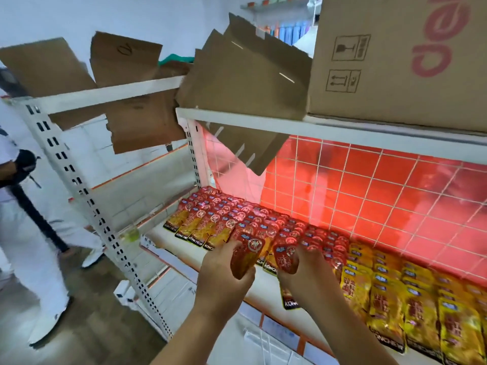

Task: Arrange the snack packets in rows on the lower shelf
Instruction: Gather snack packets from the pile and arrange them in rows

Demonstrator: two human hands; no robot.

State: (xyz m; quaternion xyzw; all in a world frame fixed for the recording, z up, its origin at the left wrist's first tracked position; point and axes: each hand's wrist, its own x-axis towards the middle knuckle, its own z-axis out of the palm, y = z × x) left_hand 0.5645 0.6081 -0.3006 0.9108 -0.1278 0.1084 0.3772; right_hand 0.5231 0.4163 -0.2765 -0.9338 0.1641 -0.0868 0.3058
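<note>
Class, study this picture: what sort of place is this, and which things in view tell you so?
Probably a small shop or its stockroom: slotted metal shelving, rows of snack packets on the lower shelf, and a cardboard carton stored above.

Bare forearms reach forward (side by side), left hand [221, 272] and right hand [308, 280] both curled, gripping.

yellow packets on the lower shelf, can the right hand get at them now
Probably yes: the yellow packets lie just beside the right hand with nothing between them. It grips a red packet, though.
</note>
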